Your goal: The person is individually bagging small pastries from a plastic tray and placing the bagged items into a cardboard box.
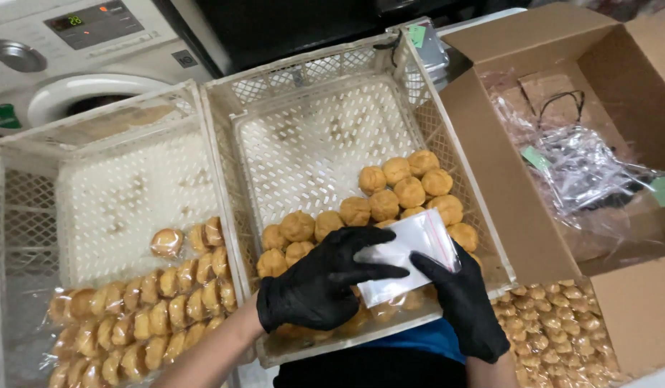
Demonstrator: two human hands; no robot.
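Both hands, left [314,284] and right [465,305], pinch small clear bag [404,255] over middle crate [447,136]. Bag likely light, limp, slippery: grip edges. Pastries [393,190] likely fragile.

Small clear bag [408,255], held flat

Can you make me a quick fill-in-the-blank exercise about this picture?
1. Both hands, left hand and right hand, wear ____ gloves.
2. Together they hold a small clear ____ bag.
3. The unwrapped pastries lie in the ____ crate.

Missing words: black; plastic; middle
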